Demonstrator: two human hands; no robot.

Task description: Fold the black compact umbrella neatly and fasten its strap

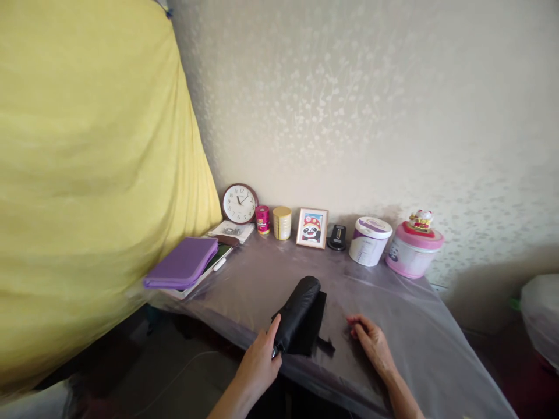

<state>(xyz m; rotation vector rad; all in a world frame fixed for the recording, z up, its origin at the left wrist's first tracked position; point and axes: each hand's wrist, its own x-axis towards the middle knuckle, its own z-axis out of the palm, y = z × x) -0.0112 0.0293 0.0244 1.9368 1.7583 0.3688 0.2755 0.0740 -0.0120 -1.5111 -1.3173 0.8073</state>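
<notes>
A black folded umbrella (300, 309) lies slantwise near the table's front edge. My left hand (263, 352) grips its near end, where a bit of shiny metal shows. Partly under the umbrella is a flat black cloth sleeve (312, 331), with a short strap sticking out to the right. My right hand (370, 343) rests on the table to the right of the sleeve, apart from it. Its fingers are loosely bent and somewhat apart, with nothing in them.
The table (393, 308) wears a clear plastic cover. A purple folder (183, 262) lies on books at left. Along the wall stand a clock (240, 203), tins (282, 223), a panda picture (312, 228), a white tub (369, 241) and a pink-lidded tub (413, 253). A yellow curtain (87, 163) hangs left.
</notes>
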